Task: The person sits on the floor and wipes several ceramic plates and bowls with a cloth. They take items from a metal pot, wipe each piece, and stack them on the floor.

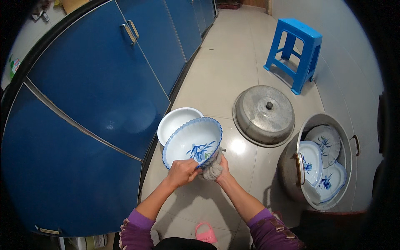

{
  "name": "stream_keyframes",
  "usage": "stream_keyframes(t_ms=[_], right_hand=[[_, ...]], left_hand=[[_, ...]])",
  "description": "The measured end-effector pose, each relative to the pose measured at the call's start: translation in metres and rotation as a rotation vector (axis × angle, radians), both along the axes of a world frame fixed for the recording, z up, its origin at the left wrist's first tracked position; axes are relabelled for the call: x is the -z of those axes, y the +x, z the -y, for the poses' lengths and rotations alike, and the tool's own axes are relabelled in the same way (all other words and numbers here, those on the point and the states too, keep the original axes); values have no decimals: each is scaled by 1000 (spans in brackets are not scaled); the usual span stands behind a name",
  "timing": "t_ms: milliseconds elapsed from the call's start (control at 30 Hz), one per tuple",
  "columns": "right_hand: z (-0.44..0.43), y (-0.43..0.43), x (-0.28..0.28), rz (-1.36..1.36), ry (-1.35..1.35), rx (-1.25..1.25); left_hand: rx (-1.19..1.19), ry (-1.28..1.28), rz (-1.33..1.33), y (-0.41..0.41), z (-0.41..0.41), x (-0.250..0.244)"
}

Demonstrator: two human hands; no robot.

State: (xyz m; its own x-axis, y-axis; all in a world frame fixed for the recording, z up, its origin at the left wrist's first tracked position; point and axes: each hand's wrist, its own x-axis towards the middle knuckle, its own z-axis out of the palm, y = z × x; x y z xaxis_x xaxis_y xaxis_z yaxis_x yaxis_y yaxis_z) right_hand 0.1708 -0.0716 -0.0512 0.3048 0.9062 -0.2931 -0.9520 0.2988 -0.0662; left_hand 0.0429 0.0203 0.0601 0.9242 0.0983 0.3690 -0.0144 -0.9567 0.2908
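A white bowl with a scalloped blue rim and a painted blue bamboo pattern [190, 139] is tilted in front of me. My left hand [183, 172] grips its near rim, thumb side towards the inside. On the right, my right hand [223, 170] holds a grey cloth [213, 167] against the outside of the bowl, partly hidden under it. Beyond this bowl, a plain white basin [176, 120] stands by the cabinet foot, its near side covered from view.
Blue cabinets [93, 78] line the left. To the right are a domed metal lid [265, 115] on the tiled floor, a large metal pot [289, 175] with several patterned dishes [312, 159] inside, and a blue plastic stool [293, 50] by the wall. A pink slipper [206, 232] shows below.
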Motion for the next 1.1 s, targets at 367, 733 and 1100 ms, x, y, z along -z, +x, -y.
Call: stream_keyframes(t_ms=[367, 733, 1100], right_hand=[[-64, 23, 8, 26, -247, 61], [-71, 27, 29, 30, -265, 74], [15, 52, 41, 103, -173, -51]], left_hand=[[-91, 31, -21, 36, -49, 15], [-164, -8, 37, 60, -76, 56], [-233, 56, 32, 64, -95, 90]])
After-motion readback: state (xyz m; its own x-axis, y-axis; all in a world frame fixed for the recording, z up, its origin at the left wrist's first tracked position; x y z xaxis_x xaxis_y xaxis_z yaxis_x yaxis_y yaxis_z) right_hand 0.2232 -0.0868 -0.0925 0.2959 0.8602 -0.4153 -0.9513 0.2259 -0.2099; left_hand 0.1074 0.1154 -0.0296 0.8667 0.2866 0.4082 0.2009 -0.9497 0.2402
